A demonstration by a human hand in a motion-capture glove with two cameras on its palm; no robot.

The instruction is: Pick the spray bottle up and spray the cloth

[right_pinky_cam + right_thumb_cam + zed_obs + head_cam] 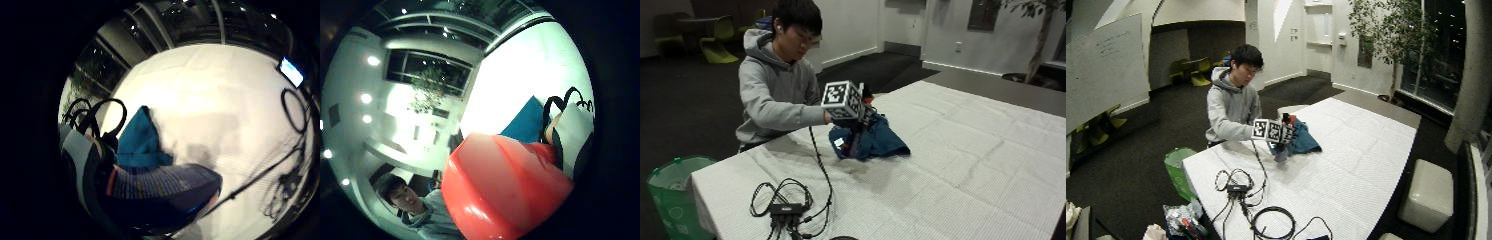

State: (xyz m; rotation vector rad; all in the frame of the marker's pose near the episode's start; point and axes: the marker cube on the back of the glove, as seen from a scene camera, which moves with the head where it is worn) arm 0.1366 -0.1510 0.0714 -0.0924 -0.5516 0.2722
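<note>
Your gloved right hand (854, 119) is wrapped around the spray bottle (854, 142), holding it upright and lifted just above the table (959, 165), close to the edge nearest you and right beside the blue cloth (879, 140). The bottle looks like smooth, rigid plastic with a rounded red top (505, 190) and a printed body (165, 187), probably light and a little slippery, so grip the neck with a finger on the trigger. The cloth is soft and crumpled, lying in a heap on the white textured covering.
</note>
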